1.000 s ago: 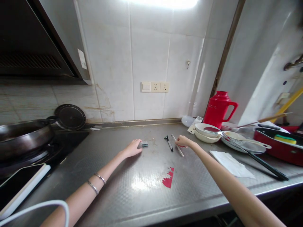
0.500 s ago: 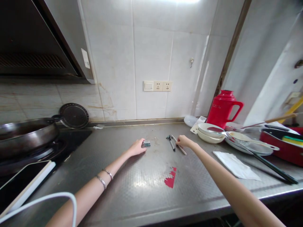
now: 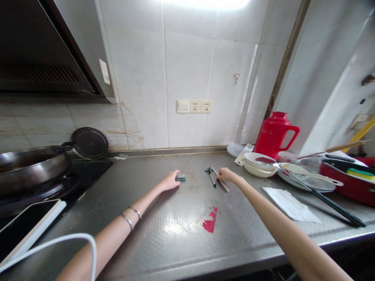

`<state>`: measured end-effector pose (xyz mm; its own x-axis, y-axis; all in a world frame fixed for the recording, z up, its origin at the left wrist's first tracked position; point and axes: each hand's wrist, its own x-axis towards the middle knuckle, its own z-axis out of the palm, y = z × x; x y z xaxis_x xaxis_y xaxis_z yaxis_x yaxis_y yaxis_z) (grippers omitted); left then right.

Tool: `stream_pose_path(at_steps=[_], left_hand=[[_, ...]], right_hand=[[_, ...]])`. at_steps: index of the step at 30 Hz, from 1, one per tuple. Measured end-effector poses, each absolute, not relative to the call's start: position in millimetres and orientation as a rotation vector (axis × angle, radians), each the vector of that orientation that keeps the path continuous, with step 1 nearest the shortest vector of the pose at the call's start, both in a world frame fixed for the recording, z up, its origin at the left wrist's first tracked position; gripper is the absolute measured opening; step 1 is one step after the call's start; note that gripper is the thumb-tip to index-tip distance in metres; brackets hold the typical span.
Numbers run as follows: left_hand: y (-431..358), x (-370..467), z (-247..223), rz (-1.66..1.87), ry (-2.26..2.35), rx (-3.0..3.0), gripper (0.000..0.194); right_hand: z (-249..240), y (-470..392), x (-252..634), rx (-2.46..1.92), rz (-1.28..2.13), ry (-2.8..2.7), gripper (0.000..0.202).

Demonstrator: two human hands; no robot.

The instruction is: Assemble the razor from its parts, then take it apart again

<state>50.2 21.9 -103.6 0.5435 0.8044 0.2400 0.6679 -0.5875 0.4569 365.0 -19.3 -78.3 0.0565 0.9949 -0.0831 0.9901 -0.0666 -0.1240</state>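
My left hand [image 3: 170, 180] reaches far across the steel counter [image 3: 164, 210], its fingers closed on a small grey-green block [image 3: 181, 177]. My right hand [image 3: 227, 175] rests on a thin pale stick-like tool [image 3: 220, 180] that lies on the counter. A small black tool [image 3: 210, 175] sits just left of that stick, not touched by either hand. Two thin bracelets circle my left wrist [image 3: 131, 216].
A red scrap [image 3: 211, 222] lies near the counter's middle. At right are a red thermos jug [image 3: 274, 132], stacked bowls [image 3: 259, 162], a strainer [image 3: 307, 180], a white napkin [image 3: 290, 204] and a red basin [image 3: 348, 177]. A dark pan [image 3: 29, 168] sits on the stove at left, with a tablet [image 3: 26, 226] and white cable [image 3: 58, 246].
Both hands have stayed at the small block and the thin stick. The view has shifted slightly; nothing was lifted or let go.
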Motion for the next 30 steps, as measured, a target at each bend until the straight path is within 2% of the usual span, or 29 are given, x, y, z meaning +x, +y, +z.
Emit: stream_pose_path(at_steps=[9,13,18,20,24,27,30], left_hand=[[23.6,48.2,-105.3,0.636,1.25,2.398,0.046],[22.2,48.6,-108.1,0.68,1.283,2.344,0.054],[13.3,53.0,-105.7,0.838,1.22,2.283,0.061],[5.5,57.3,-101.7,0.857,1.154,2.282,0.066],[-13.7,68.3,-93.1,0.79,0.995,2.341,0.077],[-26.1,75.1,-88.8,0.786,0.907,2.373,0.08],[-34.5,78.6,-86.0,0.798,0.869,2.398,0.081]], right_hand=[[-74.5,-22.9,359.2,-2.255,0.295,-2.082,0.025],[-71.2,-25.4,361.6,-2.236,0.3,-2.039,0.032],[-51.0,-24.6,353.6,-2.068,0.244,-2.057,0.018],[-40.5,-25.9,342.8,-1.944,0.334,-2.118,0.027],[-29.2,-34.8,313.9,-1.62,0.626,-2.282,0.056],[-32.5,-43.4,296.8,-1.547,0.535,-2.415,0.077],[-39.9,-50.5,286.9,-1.553,0.421,-2.485,0.081]])
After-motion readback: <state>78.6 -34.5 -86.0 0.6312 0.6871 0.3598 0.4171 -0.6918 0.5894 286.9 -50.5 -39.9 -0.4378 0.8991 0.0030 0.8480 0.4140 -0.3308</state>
